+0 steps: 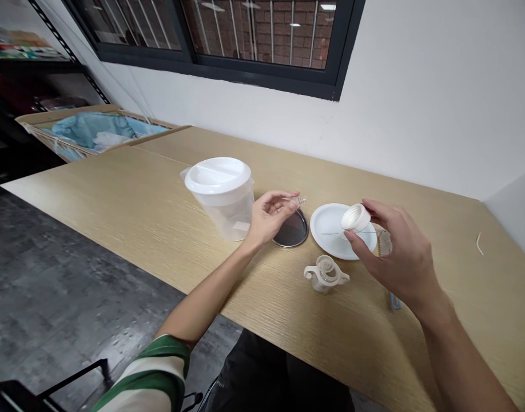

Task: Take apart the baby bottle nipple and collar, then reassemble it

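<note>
- While our right hand [395, 252] pinches a ribbed white cap [356, 218] above the white plate [331, 226],
- our left hand [269, 217] pinches a small clear brush [300, 201] beside the lidded pitcher [222, 194].

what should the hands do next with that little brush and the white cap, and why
Probably bring the left hand across so its small brush enters the open side of the white ring cap, which the right hand holds above the white plate. The two are apart now.
</note>
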Tool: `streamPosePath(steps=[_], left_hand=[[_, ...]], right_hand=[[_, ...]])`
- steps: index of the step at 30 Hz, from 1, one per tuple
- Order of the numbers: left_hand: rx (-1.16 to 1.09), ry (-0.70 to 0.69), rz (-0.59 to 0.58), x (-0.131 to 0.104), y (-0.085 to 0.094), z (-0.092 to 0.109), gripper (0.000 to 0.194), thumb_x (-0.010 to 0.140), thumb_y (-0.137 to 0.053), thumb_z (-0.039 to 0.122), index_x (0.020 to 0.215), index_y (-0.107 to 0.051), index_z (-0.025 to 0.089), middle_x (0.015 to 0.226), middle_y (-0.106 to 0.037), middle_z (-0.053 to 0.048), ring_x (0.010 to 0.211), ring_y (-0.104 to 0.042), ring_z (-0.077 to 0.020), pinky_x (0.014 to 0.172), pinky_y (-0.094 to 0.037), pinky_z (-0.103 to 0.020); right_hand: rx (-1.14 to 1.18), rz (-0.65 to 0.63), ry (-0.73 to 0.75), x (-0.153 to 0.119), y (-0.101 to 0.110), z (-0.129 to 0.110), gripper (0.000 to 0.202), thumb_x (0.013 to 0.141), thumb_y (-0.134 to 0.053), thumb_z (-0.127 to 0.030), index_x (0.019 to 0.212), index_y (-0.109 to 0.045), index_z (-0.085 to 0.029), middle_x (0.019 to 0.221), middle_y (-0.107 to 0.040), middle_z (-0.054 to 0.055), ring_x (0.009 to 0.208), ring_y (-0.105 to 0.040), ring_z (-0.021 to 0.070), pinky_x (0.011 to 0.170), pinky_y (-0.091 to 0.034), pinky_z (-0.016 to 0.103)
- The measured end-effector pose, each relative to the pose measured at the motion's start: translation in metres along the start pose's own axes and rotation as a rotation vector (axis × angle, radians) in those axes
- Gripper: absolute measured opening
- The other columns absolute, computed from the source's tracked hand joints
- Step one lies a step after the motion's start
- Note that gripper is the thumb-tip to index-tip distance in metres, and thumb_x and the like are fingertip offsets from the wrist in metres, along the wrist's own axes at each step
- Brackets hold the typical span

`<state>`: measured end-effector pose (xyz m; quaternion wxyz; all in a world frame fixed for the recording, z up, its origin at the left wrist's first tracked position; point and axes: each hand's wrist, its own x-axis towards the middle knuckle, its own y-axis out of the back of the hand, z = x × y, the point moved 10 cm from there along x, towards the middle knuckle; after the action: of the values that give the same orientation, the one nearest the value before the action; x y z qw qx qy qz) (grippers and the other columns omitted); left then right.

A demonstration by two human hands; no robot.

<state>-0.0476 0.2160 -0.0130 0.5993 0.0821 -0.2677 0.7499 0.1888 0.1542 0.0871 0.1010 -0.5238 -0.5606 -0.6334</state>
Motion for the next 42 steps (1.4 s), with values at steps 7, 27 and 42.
streamPosePath(steps=[7, 27, 42], left_hand=[[0.745, -0.161, -0.237, -0.005, -0.02, 0.003, 0.027, 0.088, -0.067, 0.036, 0.11, -0.07, 0.02, 0.113, -0.069, -0.009, 0.104, -0.065, -0.0183, 0.097, -0.052, -0.033], [0.826, -0.252, -0.454, -0.024, -0.047, -0.014, 0.029, 0.094, -0.059, 0.034, 0.118, -0.065, 0.021, 0.12, -0.07, -0.009, 0.114, -0.065, -0.0197, 0.105, -0.047, -0.035], [0.837, -0.131, -0.538, -0.025, -0.074, -0.048, 0.036, 0.09, -0.065, 0.04, 0.121, -0.063, 0.022, 0.122, -0.071, -0.005, 0.11, -0.067, -0.0186, 0.1, -0.052, -0.035]], right_hand=[[0.006, -0.023, 0.012, 0.001, -0.003, -0.001, 0.043, 0.09, -0.066, -0.03, 0.131, -0.055, -0.023, 0.118, -0.067, 0.011, 0.105, -0.066, 0.0245, 0.088, -0.06, 0.042], [-0.007, 0.026, -0.075, 0.001, 0.016, 0.015, 0.046, 0.088, -0.07, -0.03, 0.131, -0.055, -0.023, 0.118, -0.065, 0.01, 0.105, -0.065, 0.025, 0.088, -0.06, 0.043], [0.011, 0.029, -0.133, 0.003, 0.026, 0.027, 0.045, 0.089, -0.068, -0.032, 0.131, -0.055, -0.021, 0.119, -0.064, 0.011, 0.105, -0.066, 0.0249, 0.087, -0.06, 0.042]])
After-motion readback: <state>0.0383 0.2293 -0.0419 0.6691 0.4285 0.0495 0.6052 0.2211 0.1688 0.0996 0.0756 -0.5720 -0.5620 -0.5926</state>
